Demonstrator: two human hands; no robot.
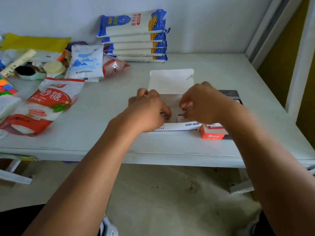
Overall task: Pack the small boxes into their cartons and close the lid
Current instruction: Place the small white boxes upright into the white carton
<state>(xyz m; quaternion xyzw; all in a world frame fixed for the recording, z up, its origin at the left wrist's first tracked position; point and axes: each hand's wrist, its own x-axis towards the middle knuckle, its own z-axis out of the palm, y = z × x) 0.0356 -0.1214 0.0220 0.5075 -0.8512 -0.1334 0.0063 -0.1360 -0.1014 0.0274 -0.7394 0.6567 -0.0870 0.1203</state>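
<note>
A white carton (177,127) with blue print lies open on the table, its white lid (170,80) standing up at the back. Both hands reach into it. My left hand (150,109) has its fingers curled at the carton's left side, pinching something small that I cannot make out. My right hand (202,103) is curled over the right side, fingertips on a small white box (182,118) inside. A red and white small box (212,133) sits on the table against the carton's right end, partly under my right wrist.
A dark flat box (230,94) lies behind my right hand. A sugar bag (42,108), a white salt bag (87,63), brushes and a colour cube crowd the left. Stacked blue noodle packs (136,36) stand by the wall. The table edge (170,157) is near me.
</note>
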